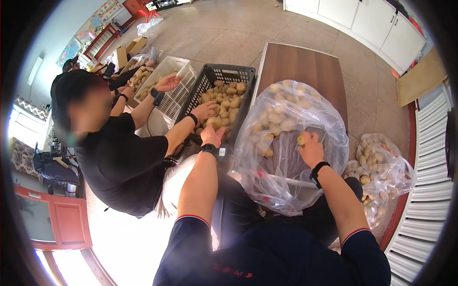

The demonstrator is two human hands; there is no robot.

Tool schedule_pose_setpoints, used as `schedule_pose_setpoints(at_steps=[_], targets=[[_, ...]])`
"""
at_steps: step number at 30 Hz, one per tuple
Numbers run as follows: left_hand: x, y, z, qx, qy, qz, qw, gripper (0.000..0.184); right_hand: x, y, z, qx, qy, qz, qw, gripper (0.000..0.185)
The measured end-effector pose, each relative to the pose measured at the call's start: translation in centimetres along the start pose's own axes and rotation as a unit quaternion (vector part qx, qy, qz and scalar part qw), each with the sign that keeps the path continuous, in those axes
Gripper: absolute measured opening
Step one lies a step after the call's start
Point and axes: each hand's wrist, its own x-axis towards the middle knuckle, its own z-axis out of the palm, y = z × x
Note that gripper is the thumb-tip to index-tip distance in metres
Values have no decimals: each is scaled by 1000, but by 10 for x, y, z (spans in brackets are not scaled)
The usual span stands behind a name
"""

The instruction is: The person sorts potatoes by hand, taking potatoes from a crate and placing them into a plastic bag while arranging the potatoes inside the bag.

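As I watch remotely, right hand [306, 143] holds a potato [300, 139] at the open bag [267, 190], right of centre | left hand [212, 137] at black crate [229, 68], centre, grip I cannot tell | bag part-filled; crate holds many more.

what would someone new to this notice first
The big clear bag catches the eye first, at the near end of the brown table, with the right hand holding a potato at it. Just left stands a black crate of potatoes, the left hand at its near end. A co-worker in black reaches into that crate from further left.
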Motion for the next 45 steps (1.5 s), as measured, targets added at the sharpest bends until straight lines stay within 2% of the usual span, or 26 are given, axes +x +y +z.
schedule_pose_setpoints(at_steps=[5,7,9,14,21,23,28,29,30,31,33,34,36,37,39,43,45], targets=[[9,-5,0,43,-20,-16,999,40,-12,-2,0,-25,8,-17,1000,65],[-2,-6,6,59,-33,4,998,38,-16,-3,1,-29,-1,-19,999,66],[-12,-7,12,74,-41,13,996,38,-20,-5,2,38,-27,-1,999,66],[-35,-5,22,135,-96,30,986,44,-29,-13,3,40,-34,-2,999,66],[-53,-7,31,179,-121,38,976,37,-38,-16,4,50,-43,-15,998,69],[-60,-7,34,182,-115,37,976,35,-39,-14,8,66,-29,-21,997,71],[-70,-12,37,230,-183,34,955,36,-34,1,22,124,20,-65,990,73],[-73,-13,39,245,-203,30,948,37,-33,0,21,298,-71,38,951,71],[-80,-16,40,235,-201,26,951,37,-32,-4,17,456,-160,140,864,69],[-84,-16,41,235,-202,28,950,37,-32,-8,13,457,-159,138,864,69],[-90,-17,44,276,-263,15,924,35,-31,-15,8,568,-199,231,765,59],[-92,-19,45,280,-279,9,919,33,-30,-18,7,568,-198,231,764,59],[-96,-21,48,295,-295,0,909,33,-25,-25,4,656,-232,207,687,53],[-100,-22,50,309,-309,-10,899,34,-24,-34,-4,657,-232,207,687,53],[-108,-25,55,329,-319,-13,889,36,-23,-49,-19,696,-253,191,645,41],[-130,-27,64,376,-356,-28,855,42,-16,-66,-28,712,-307,188,603,40],[-134,-28,66,382,-360,-35,851,43,-15,-76,-38,718,-339,167,585,46]])
